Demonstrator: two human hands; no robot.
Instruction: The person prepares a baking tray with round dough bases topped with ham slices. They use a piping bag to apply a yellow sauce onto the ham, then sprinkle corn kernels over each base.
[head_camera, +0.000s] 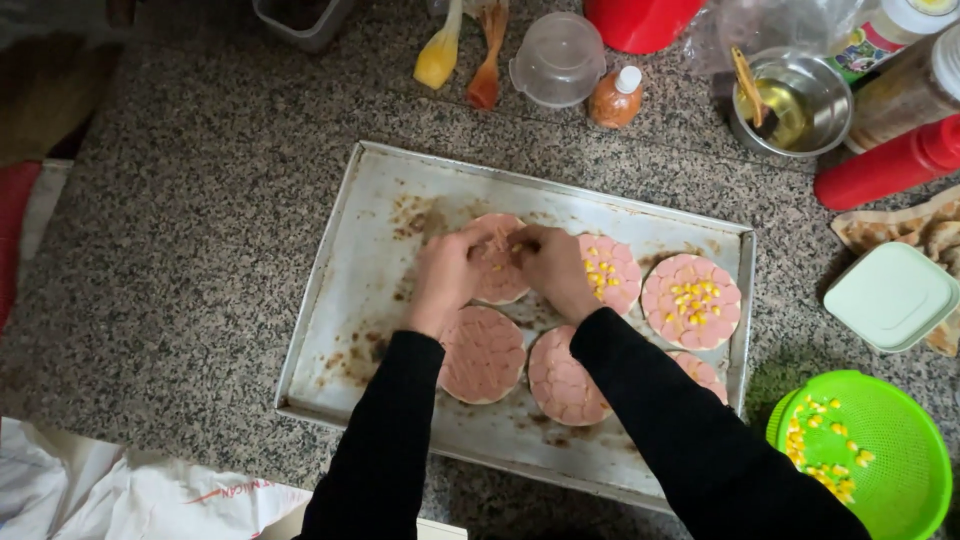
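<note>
A worn metal baking tray (380, 210) lies on a speckled granite counter. On it sit several small round bases covered with pink sausage slices. Two on the right, one (610, 272) and another (692, 300), carry yellow corn kernels. My left hand (447, 275) and my right hand (555, 268) meet over the upper-left round (497, 285), fingertips together on its top with a few corn kernels between them. Two plain rounds, one (483, 353) and one (562, 378), lie just below my hands. My black sleeves cover part of another round (700, 372).
A green colander (880, 450) with corn kernels sits at lower right, a pale green lidded box (890, 296) above it. Along the back stand a steel bowl of oil with a brush (790, 100), red bottles (885, 165), a small sauce bottle (617, 97), a clear tub (557, 58) and silicone brushes (440, 50).
</note>
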